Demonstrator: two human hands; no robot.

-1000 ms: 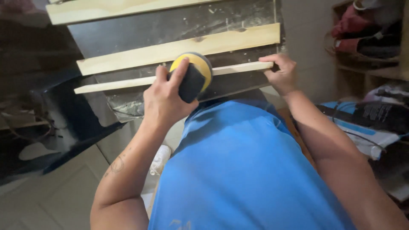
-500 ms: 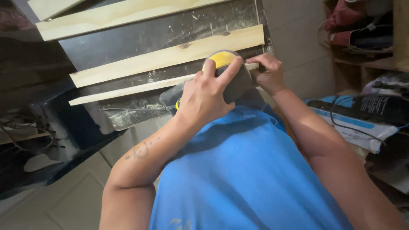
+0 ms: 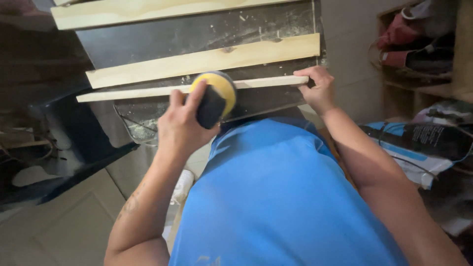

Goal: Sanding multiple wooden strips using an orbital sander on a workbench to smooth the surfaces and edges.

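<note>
Sander (image 3: 213, 98) gripped in left hand (image 3: 180, 125) presses thin strip (image 3: 148, 92), apparently pinched by right hand (image 3: 318, 88).

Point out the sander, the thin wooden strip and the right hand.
sander (image 3: 220, 89), head view, on its yellow round pad.
thin wooden strip (image 3: 128, 93), head view, on its bare left stretch.
right hand (image 3: 318, 91), head view, on the back of the hand gripping the strip's end.

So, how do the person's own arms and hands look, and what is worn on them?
Both arms are bare up to the elbow and beyond; no sleeve shows. The left hand and the right hand wear no gloves, rings or watch. The left forearm bears a small dark tattoo. A bright blue shirt covers the body.
</note>
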